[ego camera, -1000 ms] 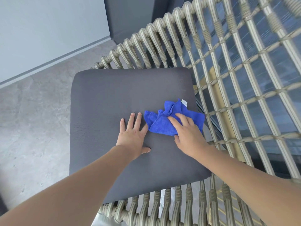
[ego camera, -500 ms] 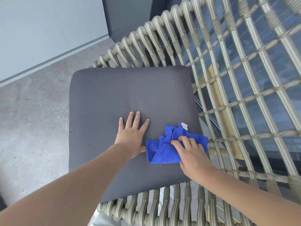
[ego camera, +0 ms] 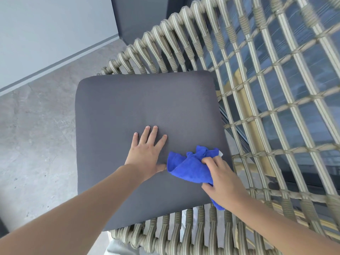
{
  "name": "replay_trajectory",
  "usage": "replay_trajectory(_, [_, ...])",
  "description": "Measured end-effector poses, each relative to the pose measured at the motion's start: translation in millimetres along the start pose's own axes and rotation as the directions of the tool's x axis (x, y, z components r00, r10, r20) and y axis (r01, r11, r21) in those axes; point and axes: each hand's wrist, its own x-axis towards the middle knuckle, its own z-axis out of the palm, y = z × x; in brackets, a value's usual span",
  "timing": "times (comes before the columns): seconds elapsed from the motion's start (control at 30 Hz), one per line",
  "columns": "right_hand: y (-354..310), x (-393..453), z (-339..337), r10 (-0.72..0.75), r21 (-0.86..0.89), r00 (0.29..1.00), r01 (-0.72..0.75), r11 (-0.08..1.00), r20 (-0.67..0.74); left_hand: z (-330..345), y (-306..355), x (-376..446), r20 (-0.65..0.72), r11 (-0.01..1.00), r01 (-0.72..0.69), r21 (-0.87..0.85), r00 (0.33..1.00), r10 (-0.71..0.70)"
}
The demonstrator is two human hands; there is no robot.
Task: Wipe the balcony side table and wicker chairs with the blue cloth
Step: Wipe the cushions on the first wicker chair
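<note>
Pressing left hand (ego camera: 147, 155) flat on the grey cushion (ego camera: 139, 107), fingers straight and spread. Gripping the bunched cloth (ego camera: 189, 167) in right hand (ego camera: 223, 182), fingers curled round it, at the cushion's near right corner beside the wicker chair (ego camera: 257, 100) back.

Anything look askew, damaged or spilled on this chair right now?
Nothing stands out. The grey cushion lies flat in the wicker chair, no stain or tear showing. The left hand presses it while the right hand grips the blue cloth.
</note>
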Motion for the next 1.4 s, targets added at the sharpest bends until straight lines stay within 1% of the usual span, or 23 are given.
replay_trajectory(0.1, [8, 4, -14, 0.13, 0.121, 0.985, -0.116, 0.986, -0.111, 5, -15, -14, -0.051, 0.999, -0.02, -0.049, 0.999, 0.017])
replay_trajectory(0.2, [27, 10, -23, 0.304, 0.165, 0.934, -0.275, 0.947, -0.19, 16, -34, -32, -0.149, 0.996, 0.002, -0.086, 0.989, -0.015])
replay_trajectory(0.23, [32, 11, -21, 0.367, 0.187, 0.911, -0.334, 0.924, -0.188, 20, -39, -37, -0.163, 0.997, 0.009, -0.081, 0.986, -0.022])
replay_trajectory(0.3, [36, 12, -13, 0.49, 0.262, 0.862, -0.447, 0.855, -0.127, 26, -47, -45, -0.164, 0.997, 0.012, -0.078, 0.986, -0.025])
replay_trajectory(0.37, [29, 12, 1, 0.553, 0.329, 0.827, -0.496, 0.803, -0.102, 29, -50, -50, -0.172, 0.997, 0.009, -0.079, 0.985, -0.022])
replay_trajectory(0.5, [13, 15, 17, 0.625, 0.437, 0.765, -0.514, 0.738, -0.156, 27, -49, -48, -0.112, 0.995, 0.005, -0.102, 0.994, -0.016])
replay_trajectory(0.57, [7, 14, 20, 0.624, 0.474, 0.765, -0.496, 0.727, -0.156, 25, -49, -48, -0.086, 0.996, 0.008, -0.087, 0.996, -0.015])
replay_trajectory(0.63, [-2, 10, 23, 0.594, 0.472, 0.785, -0.463, 0.75, -0.174, 25, -48, -48, -0.083, 0.996, 0.006, -0.086, 0.996, -0.013])
replay_trajectory(0.8, [-32, 9, 29, 0.54, 0.43, 0.817, -0.42, 0.799, -0.204, 26, -48, -50, -0.137, 0.99, -0.018, -0.139, 0.991, -0.001])
replay_trajectory(0.9, [-64, 12, 34, 0.516, 0.423, 0.837, -0.407, 0.81, -0.181, 24, -48, -51, -0.114, 0.99, -0.02, -0.14, 0.993, 0.004])
replay_trajectory(1.13, [-132, 20, 43, 0.396, 0.391, 0.907, -0.317, 0.864, -0.14, 24, -48, -51, -0.087, 0.992, -0.01, -0.129, 0.996, -0.001])
replay_trajectory(1.27, [-151, 20, 46, 0.32, 0.415, 0.94, -0.245, 0.876, -0.121, 29, -49, -51, -0.136, 0.985, -0.025, -0.172, 0.991, 0.001])
replay_trajectory(1.4, [-150, 22, 42, 0.274, 0.478, 0.953, -0.184, 0.859, -0.126, 36, -52, -50, -0.166, 0.984, -0.029, -0.178, 0.986, -0.001])
